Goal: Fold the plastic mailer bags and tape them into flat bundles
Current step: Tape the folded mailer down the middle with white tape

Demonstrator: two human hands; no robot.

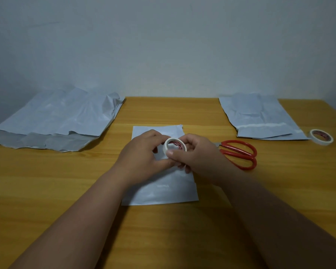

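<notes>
A folded white mailer bag [163, 191] lies flat in the middle of the wooden table. Above it both hands hold a small white tape roll [174, 145] with a red-printed core. My left hand [142, 152] grips the roll from the left, its thumb under the roll. My right hand [198, 152] grips it from the right, the thumb pressed on the roll's near rim. A large crumpled mailer bag [56, 121] lies at the far left. Another mailer bag [260, 117], folded near its lower end, lies at the far right.
Red-handled scissors [241, 154] lie just right of my right hand, blades hidden behind it. A second tape roll [321, 136] sits near the right bag's corner. The table [47, 181] ends at a pale wall behind.
</notes>
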